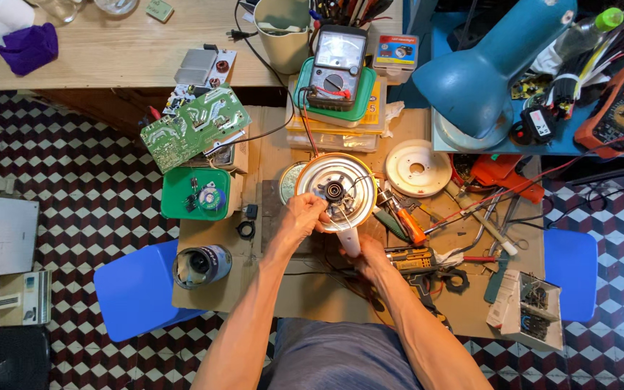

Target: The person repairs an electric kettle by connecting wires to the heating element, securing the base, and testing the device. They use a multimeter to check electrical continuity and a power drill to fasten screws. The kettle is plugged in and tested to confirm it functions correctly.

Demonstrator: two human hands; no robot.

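Nearest: both forearms reaching up from the lap over a cardboard-covered work surface [305,289]. Right hand [370,254] low, curled around the white handle [350,242] of the upturned appliance, fingers closed on it from below. Left hand [303,217] just above and to the left, fingers pinched at the lower edge of the round metal base [337,191], apparently on thin wires near the centre hub; exactly what sits between the fingertips too small to tell. Base thus directly ahead of both hands, touching the left, joined through the handle to the right.

Judging by the layout: well into disassembly or repair. Underside exposed, cover plate off — probably the white round disc [418,167] lying just right of the base. Wiring still being handled, reassembly not yet begun.

Beside the right hand: orange-handled screwdriver [407,222], pliers and other tools scattered rightward. To the left: dark cylindrical part [202,264], green box [196,193]. Farther off: green circuit board [195,128], analogue multimeter [336,66] with red lead running toward the base, blue desk lamp [482,72], orange meter [622,108] at far right.
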